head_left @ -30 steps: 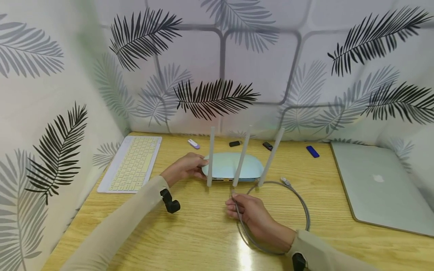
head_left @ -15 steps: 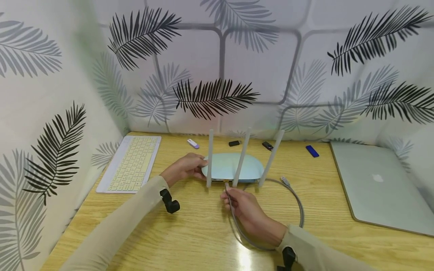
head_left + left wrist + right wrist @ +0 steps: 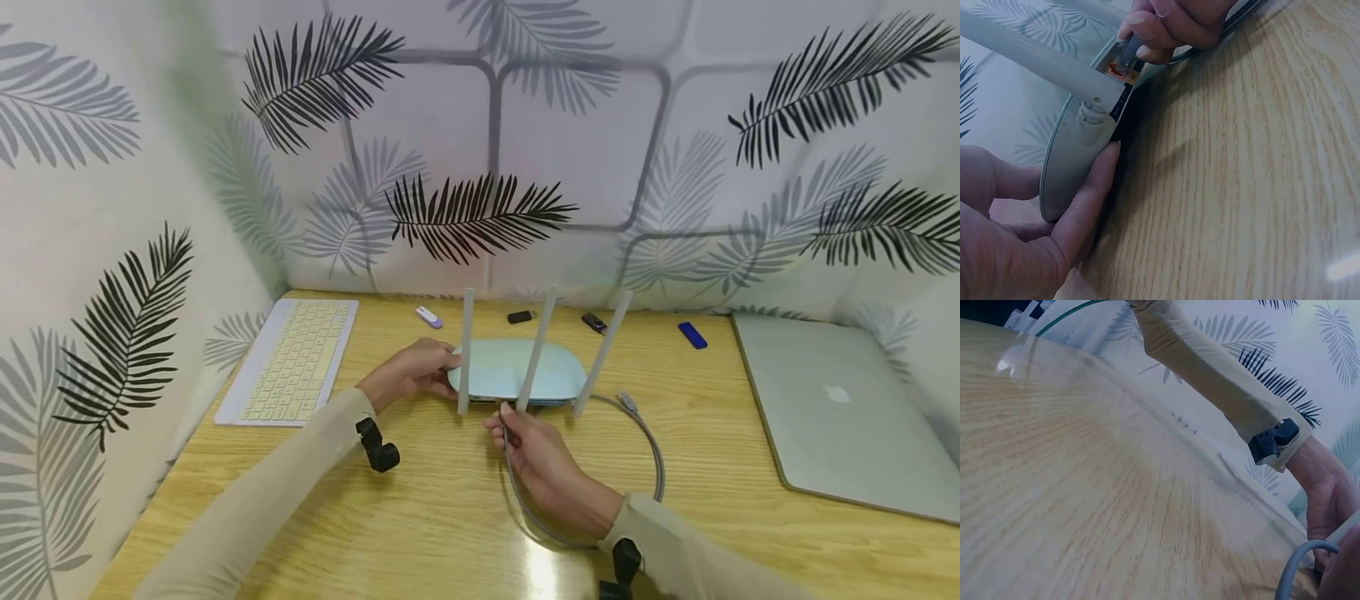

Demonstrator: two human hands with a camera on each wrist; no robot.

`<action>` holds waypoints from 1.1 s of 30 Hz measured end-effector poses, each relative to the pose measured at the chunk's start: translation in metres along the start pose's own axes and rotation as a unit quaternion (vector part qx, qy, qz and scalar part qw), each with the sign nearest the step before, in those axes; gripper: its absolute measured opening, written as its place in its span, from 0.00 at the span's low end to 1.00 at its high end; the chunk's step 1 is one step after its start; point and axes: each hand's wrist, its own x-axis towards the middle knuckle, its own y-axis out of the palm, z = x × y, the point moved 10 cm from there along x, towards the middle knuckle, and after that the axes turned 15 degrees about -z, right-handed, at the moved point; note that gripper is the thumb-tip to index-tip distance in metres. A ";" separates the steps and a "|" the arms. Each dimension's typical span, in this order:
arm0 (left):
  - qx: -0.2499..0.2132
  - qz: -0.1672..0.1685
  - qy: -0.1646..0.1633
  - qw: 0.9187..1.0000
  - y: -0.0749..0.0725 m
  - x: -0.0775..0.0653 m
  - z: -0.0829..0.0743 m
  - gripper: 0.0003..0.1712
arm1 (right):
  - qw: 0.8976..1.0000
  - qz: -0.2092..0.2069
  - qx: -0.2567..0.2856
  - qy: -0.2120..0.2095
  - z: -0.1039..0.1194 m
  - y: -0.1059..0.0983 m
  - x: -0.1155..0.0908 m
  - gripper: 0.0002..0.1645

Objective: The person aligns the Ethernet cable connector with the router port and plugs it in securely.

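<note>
Head view: left hand (image 3: 414,372) grips a glossy pale-blue 3-antenna router (image 3: 497,368), right hand (image 3: 545,467) pinches a grey cable (image 3: 660,475).

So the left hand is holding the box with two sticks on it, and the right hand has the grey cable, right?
Not quite: the head view shows three sticks on the box. The left hand holds it, and the right hand has the grey cable.

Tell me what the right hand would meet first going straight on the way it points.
The port edge of the router, most likely. The right hand, pinching the grey cable, is right against it; the exact gap is unclear.
</note>
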 end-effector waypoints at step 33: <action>0.016 -0.005 0.003 1.000 -0.001 -0.003 0.000 0.20 | 1.000 0.005 -0.023 0.000 -0.004 0.000 -0.002 0.14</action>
